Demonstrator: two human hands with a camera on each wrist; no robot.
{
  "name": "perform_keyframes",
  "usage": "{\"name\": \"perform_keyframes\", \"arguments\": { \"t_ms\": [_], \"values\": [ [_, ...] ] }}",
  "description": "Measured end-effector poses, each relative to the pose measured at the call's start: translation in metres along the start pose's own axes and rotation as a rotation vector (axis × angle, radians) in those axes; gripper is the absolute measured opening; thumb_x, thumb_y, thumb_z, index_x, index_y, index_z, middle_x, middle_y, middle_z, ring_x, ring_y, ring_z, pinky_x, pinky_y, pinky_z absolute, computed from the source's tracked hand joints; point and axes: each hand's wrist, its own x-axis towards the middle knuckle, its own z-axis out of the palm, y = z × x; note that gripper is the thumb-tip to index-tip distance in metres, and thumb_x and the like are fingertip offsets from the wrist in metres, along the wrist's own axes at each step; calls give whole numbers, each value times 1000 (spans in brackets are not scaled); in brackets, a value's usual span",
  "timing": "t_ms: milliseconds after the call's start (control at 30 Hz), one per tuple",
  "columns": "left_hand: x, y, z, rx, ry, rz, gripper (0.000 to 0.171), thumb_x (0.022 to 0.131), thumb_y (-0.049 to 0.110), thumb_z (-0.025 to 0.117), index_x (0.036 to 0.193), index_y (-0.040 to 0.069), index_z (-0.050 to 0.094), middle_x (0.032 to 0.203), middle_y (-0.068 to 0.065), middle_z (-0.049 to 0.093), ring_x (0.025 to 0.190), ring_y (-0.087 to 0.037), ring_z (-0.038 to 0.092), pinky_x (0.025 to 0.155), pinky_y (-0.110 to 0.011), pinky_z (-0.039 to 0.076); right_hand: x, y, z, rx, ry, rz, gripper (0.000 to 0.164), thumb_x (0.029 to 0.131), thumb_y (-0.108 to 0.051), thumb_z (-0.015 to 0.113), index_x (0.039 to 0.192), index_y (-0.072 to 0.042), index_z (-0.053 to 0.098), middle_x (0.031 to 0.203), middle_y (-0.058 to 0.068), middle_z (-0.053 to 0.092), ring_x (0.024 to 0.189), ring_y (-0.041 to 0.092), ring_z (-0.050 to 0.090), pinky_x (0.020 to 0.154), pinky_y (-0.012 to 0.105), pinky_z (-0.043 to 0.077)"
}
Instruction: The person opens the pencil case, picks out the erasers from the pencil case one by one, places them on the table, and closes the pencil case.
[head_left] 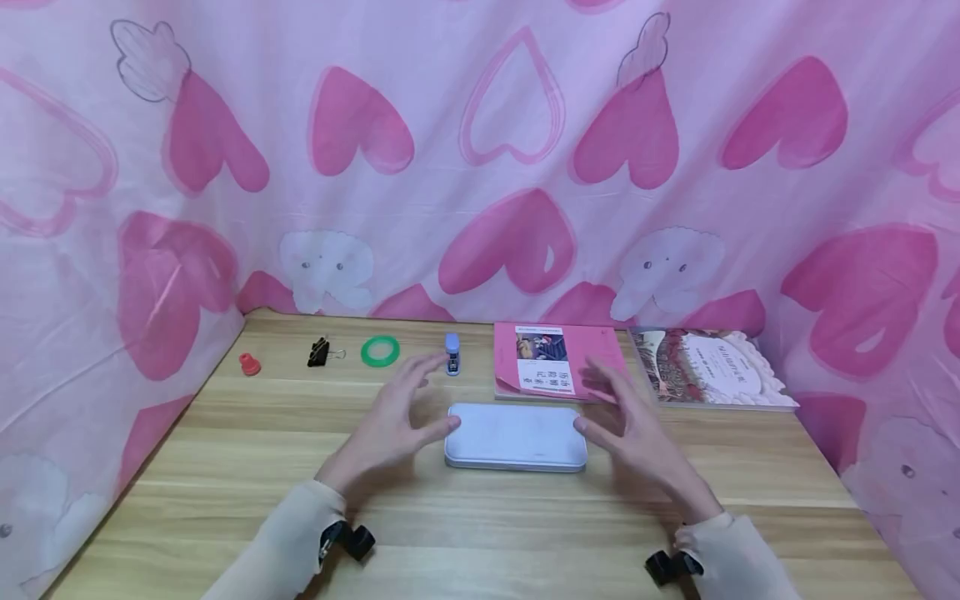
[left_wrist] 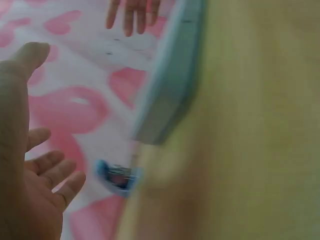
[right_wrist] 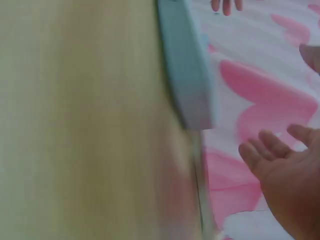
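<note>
Case on table, book behind, second book right of that, stapler left, tape farther left

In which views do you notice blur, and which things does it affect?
Head view: white case and blue stapler fairly clear; left wrist view: wooden table washed into streaks, blue stapler smeared; right wrist view: wooden table also streaked, white case soft at its edges.

On the wooden table, a pale flat box lies between the left hand and the right hand, fingers spread, a thumb by either end. From the far left corner, along the far edge, stand a small red object, a binder clip, green tape, a stapler, a pink book and, near the far right corner, another book.
</note>
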Motion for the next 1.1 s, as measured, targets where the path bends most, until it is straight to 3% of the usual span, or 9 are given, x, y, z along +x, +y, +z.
{"name": "perform_keyframes", "arguments": {
  "t_ms": [133,200,300,433,633,900,1100],
  "values": [
    [-7,-17,17,19,-65,-43,96,91,60,87,170,24,44,170,0,48,157,-31,47,127,-68,39,-6,16,11,111,-88,59,85,102,-19,83,172,-13,36,171,14,47,158,38,46,126,29,41],
    [-9,-25,21,34,-85,-45,98,89,62,89,169,21,47,168,0,50,157,-30,47,129,-66,37,-7,22,16,66,-106,52,84,99,-24,87,169,-13,42,168,12,52,158,37,46,126,21,36],
    [-11,-34,24,57,-107,-31,101,85,63,92,165,15,52,163,-1,56,154,-28,51,129,-61,39,-8,30,21,-87,-126,29,91,92,-40,93,168,-20,47,167,7,54,158,34,46,131,34,35],
    [-12,-36,28,112,-139,-19,107,78,70,94,163,17,57,159,1,62,150,-24,54,128,-56,42,-8,33,23,-226,-135,2,102,82,-53,98,168,-28,49,166,3,54,155,32,48,130,63,33],
    [-9,-30,33,212,-165,-50,109,71,77,94,159,21,61,155,3,64,148,-21,53,130,-54,39,-4,33,21,-280,-132,-9,103,75,-59,101,162,-25,56,160,3,59,150,31,54,128,62,39],
    [-9,-27,37,184,-161,-65,100,74,68,97,154,20,59,150,3,63,143,-21,51,130,-54,36,10,24,11,-257,-157,107,101,62,-58,107,149,-21,71,149,1,69,138,28,62,123,62,47],
    [-10,-24,38,146,-175,-62,101,75,63,98,155,17,57,151,-1,61,145,-25,48,131,-57,33,15,25,1,-188,-180,161,75,77,-48,103,142,-22,77,143,1,72,128,26,60,121,58,42]
  ]
}}
